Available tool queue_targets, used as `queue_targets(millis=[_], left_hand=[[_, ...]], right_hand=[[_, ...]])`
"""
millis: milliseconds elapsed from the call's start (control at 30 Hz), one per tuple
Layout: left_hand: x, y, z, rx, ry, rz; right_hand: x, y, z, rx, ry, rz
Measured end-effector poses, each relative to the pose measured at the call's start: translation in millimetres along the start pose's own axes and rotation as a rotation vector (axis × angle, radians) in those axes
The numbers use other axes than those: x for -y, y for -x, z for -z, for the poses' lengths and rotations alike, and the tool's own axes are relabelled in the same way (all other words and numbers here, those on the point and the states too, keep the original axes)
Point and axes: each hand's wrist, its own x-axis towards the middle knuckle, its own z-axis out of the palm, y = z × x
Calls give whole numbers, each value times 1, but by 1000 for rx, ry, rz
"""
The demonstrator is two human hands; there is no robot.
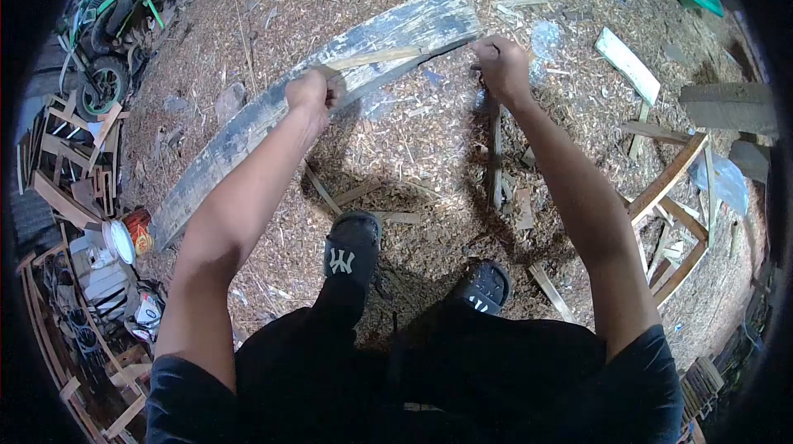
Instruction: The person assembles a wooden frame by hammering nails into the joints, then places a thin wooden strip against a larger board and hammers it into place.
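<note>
My left hand [309,92] is closed around one end of a thin strip of wood [376,57], which points right above a long weathered plank [395,29] on the ground. To the right, my right hand [502,69] is closed into a fist near the plank's far end. A small dark bit shows beside its fingers, but what it holds, if anything, I cannot make out. The two hands are apart, and the strip's free end stops short of the right hand.
Sawdust and wood chips cover the ground [396,142]. A wooden frame [673,196] and a pale board [628,66] lie at right. Scrap wood [83,159], a white bucket [120,242] and a green motorbike [111,31] are at left. Sandals [351,258] are on my feet.
</note>
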Motion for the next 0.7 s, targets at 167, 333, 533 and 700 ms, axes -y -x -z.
queue_targets(millis=[167, 333, 533, 700], left_hand=[[14, 1, 4, -111, -602, -817], [17, 5, 2, 136, -716, -1166], [21, 9, 11, 199, -857, -1272], [10, 7, 28, 369, -1004, -1308]], right_hand=[[1, 34, 25, 207, 105, -277], [-3, 59, 35, 258, 217, -359], [-13, 65, 35, 361, 266, -425], [-8, 52, 23, 372, 386, -401]])
